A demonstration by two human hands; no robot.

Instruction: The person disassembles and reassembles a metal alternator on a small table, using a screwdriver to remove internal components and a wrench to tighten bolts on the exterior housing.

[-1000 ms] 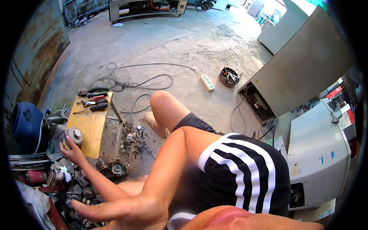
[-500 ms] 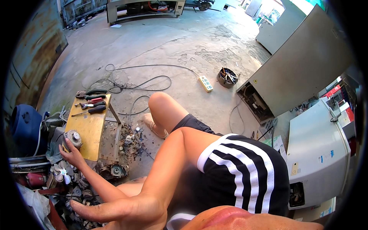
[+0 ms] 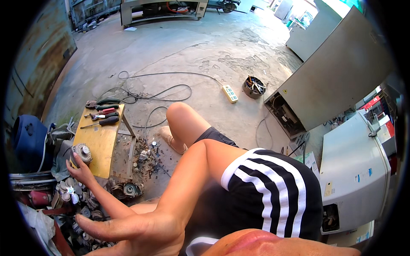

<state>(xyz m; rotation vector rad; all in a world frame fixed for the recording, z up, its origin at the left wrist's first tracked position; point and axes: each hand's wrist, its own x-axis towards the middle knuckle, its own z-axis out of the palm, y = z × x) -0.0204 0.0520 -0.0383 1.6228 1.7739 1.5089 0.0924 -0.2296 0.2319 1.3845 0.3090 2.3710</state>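
Note:
A small round electric motor with a ribbed grey body and a pale shaft end stands on the near left part of a yellow wooden stool. My left hand is at its near left side, fingers spread and one finger against the casing. My right hand hangs large and close over the parts pile, thumb stretched out and apart from the other fingers, with nothing visible in it. The lower edge cuts off part of that hand. Pliers, a red-handled tool and a black-handled screwdriver lie at the stool's far end.
Fan blades and motor parts are heaped left of my arm. A blue drum stands beyond. Cable loops lead to a power strip near a tool bucket. A grey cabinet and a white appliance stand right.
My right hand has shifted slightly to the left and up over the pile. The left hand stays at the motor, which has not visibly moved.

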